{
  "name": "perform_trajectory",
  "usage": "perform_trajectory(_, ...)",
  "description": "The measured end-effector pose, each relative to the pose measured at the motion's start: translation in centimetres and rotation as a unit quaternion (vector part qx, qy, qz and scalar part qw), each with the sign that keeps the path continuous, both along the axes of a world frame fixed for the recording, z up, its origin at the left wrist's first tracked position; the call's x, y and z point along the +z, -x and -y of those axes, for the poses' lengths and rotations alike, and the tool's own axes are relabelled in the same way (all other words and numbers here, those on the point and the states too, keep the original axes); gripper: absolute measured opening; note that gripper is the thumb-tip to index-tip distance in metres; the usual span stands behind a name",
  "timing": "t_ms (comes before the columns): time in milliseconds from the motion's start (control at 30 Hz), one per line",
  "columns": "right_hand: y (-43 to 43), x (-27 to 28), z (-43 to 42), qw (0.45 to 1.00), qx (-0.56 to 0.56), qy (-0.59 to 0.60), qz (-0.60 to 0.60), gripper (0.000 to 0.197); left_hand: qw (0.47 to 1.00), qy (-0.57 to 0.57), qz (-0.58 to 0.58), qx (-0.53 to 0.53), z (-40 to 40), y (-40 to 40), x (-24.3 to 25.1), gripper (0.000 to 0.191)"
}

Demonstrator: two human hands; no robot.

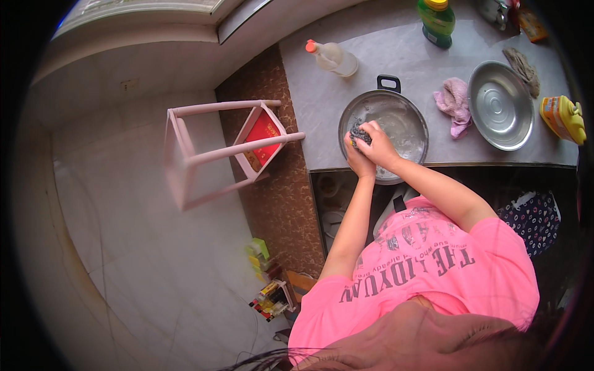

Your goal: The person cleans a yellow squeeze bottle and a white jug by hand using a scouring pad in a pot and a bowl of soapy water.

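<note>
A dark grey wire scouring pad (360, 135) is between my two hands, over the left part of a round metal pan (408, 118). My left hand (359, 160) grips it from the left and below. My right hand (381, 147) closes on it from the right, its fingers over the top. A small yellow spot shows by my left fingers; I cannot tell what it is. Wet, whitish suds cover parts of the pan's inside. The pan's black loop handle (389, 84) points away from me, and its near rim reaches the counter's front edge.
The grey counter (315, 106) carries an orange-capped bottle (338, 59), green bottle (437, 25), pink cloth (454, 104), metal basin (499, 106), brown cloth (523, 72) and yellow bottle (562, 119). To the left lies a pink stool (222, 150) on its side.
</note>
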State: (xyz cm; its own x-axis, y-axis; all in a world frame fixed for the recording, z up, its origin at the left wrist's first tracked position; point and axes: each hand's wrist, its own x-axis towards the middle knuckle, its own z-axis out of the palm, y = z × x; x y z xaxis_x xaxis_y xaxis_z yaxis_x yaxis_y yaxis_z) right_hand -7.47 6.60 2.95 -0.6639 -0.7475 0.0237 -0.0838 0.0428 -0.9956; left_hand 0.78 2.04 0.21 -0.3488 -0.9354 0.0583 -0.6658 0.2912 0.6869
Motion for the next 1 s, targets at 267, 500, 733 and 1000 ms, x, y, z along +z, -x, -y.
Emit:
perform_trajectory(267,1.3,2.2,0.4,0.945,0.052,-0.102,-0.307,0.020,0.998,-0.035,0.041,-0.015,1.2,0.4,0.2,0.038)
perform_trajectory(500,2.3,2.2,0.0,0.944,0.082,-0.090,-0.307,0.019,0.998,-0.001,0.068,-0.011,0.3,0.9,1.1,0.041)
perform_trajectory(733,4.6,2.3,0.4,0.933,0.153,-0.080,-0.315,0.020,0.977,-0.068,0.154,-0.130,2.8,0.1,3.7,0.064)
perform_trajectory(1000,5.9,-7.7,-1.6,0.944,-0.004,-0.256,-0.210,0.038,0.975,-0.128,-0.066,-0.168,4.1,-2.1,1.7,0.050)
